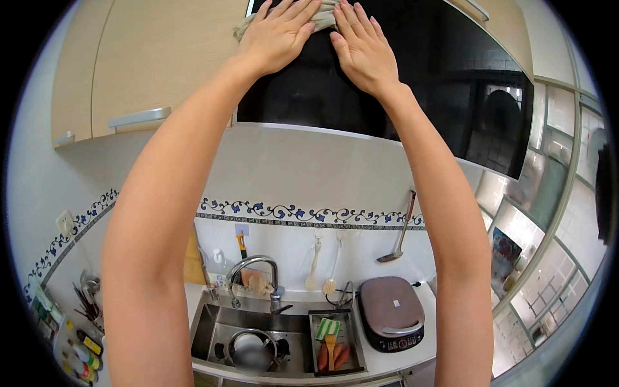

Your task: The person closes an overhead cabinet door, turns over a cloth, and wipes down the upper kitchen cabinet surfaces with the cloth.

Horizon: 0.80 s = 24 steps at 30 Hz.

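Both arms reach up to a glossy black cabinet door [451,84] with a silver edge. A light greenish-grey cloth [324,17] is pressed against its upper left part. My left hand [278,33] lies flat on the cloth, fingers spread, near the door's left edge. Beside it, my right hand [365,48] rests with outstretched fingers on the black surface, its fingertips at the cloth's right end. Part of the cloth is hidden under the left hand.
Below are a steel sink [296,329] with a pot [250,351], a curved faucet [258,261], a drain tray [360,361] with a sponge, and a brown electric griddle [390,306]. A ladle [403,232] hangs on the wall. Wooden cabinets [148,58] stand left.
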Available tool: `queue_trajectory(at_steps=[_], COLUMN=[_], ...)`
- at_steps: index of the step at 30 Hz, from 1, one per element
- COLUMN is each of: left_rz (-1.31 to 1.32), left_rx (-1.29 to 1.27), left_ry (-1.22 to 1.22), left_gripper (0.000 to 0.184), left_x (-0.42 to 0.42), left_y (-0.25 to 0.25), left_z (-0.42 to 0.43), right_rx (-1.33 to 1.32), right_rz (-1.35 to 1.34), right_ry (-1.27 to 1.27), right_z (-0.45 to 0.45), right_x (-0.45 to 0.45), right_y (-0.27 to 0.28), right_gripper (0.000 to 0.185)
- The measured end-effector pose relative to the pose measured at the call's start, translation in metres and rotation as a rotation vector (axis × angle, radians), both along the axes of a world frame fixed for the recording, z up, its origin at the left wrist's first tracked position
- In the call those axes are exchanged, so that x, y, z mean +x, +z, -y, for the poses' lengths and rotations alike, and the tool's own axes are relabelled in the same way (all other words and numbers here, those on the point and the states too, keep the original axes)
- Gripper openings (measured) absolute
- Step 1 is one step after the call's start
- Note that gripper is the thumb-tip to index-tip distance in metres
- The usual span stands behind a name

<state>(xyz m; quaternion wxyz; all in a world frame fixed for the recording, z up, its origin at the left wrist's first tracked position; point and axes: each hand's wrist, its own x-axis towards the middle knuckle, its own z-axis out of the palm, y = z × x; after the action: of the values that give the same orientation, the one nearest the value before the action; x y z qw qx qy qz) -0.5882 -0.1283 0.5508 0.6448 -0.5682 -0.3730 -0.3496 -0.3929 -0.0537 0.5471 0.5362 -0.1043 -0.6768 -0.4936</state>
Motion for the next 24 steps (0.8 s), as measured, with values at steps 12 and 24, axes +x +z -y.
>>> queue_trajectory(at_steps=[12, 24], left_rz=[0.012, 0.023], left_rx=[0.064, 0.026], left_ry=[-0.023, -0.068], left_gripper=[0.051, 0.051], left_x=[-0.008, -0.006], left_y=[-0.036, -0.064], left_z=[-0.010, -0.007], right_rx=[0.108, 0.096], right_rz=[-0.066, -0.058], right_ry=[0.055, 0.075], right_z=[-0.003, 0.001], right_x=[-0.006, -0.005], right_y=[-0.034, -0.060], right_gripper=[0.050, 0.051])
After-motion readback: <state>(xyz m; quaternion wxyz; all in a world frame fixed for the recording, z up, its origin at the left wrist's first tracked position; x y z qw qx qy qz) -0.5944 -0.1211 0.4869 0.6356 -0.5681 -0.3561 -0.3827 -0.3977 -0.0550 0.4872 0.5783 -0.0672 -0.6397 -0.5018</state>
